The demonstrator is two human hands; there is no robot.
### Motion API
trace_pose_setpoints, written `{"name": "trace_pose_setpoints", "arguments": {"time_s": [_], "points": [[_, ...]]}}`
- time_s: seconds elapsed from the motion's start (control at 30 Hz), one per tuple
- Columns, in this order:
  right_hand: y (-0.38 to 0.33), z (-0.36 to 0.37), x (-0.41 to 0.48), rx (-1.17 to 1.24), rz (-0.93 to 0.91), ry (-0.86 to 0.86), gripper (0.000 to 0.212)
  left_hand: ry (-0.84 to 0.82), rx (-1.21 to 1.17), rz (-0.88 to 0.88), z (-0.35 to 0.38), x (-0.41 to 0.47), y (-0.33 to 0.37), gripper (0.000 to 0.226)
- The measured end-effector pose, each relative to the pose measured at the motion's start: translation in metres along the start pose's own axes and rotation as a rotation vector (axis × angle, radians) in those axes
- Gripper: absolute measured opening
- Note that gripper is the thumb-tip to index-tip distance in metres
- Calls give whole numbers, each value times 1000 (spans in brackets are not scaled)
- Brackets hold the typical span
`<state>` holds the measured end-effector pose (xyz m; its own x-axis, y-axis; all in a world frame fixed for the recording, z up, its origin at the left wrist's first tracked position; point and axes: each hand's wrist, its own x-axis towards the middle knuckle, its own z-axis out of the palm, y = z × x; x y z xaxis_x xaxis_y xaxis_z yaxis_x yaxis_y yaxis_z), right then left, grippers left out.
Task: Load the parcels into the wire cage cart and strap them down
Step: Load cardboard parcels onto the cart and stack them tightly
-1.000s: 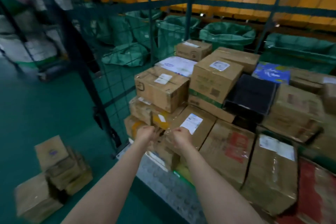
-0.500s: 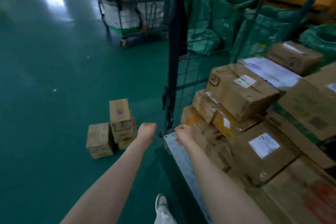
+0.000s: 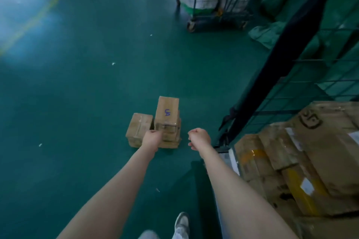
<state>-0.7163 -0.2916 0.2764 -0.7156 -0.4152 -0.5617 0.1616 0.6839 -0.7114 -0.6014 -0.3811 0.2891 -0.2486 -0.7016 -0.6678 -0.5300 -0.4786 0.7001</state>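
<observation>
**Q:** Head view, looking down. Where are the hands?

**A:** Both bare forearms reach forward. The left hand (image 3: 152,138) shows its back, with the fingers curled under towards the palm and the tips hidden. Nothing shows in its grip. It overlaps the floor parcels in the picture, but whether it touches them cannot be told. The right hand (image 3: 200,138) is apart from it, to the right. Its fingers are loosely curled, its thumb hangs down, and it holds nothing.

**Q:** And the parcels?

**A:** There are two groups. On the green floor (image 3: 77,103), ahead of the hands, a stack of parcels (image 3: 167,114) stands with a purple mark on its top box. A single parcel (image 3: 138,129) lies just beside the stack, on its left. At right, the loaded parcels (image 3: 310,151), brown cartons with some yellow tape, are piled inside the wire cage cart (image 3: 330,68).

**Q:** How does the cart lie?

**A:** Its dark corner post (image 3: 281,54) runs diagonally from the upper right down to a point just right of the right hand. The mesh panel stands behind the post.

**Q:** Background?

**A:** A second cart (image 3: 217,18) on castors stands at the top, holding white sacks. Green sacks (image 3: 340,15) lie beyond the mesh. A yellow line (image 3: 48,6) crosses the floor at upper left, and one shoe (image 3: 181,221) shows at the bottom edge.
</observation>
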Motion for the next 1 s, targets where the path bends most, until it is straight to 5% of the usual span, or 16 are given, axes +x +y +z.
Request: {"name": "trace_pose_setpoints", "arguments": {"time_s": [0.17,0.7,0.9,1.0], "points": [[-13,47,26,-69,60,-125,18,65,-11,-95,-27,38,-4,7],[-81,245,145,-23,182,-208,19,97,156,-175,-160,259,14,28],[-64,297,204,87,293,-167,21,98,187,-209,-167,360,4,9],[-41,320,244,58,336,-173,30,60,229,-231,-152,408,-19,36]]}}
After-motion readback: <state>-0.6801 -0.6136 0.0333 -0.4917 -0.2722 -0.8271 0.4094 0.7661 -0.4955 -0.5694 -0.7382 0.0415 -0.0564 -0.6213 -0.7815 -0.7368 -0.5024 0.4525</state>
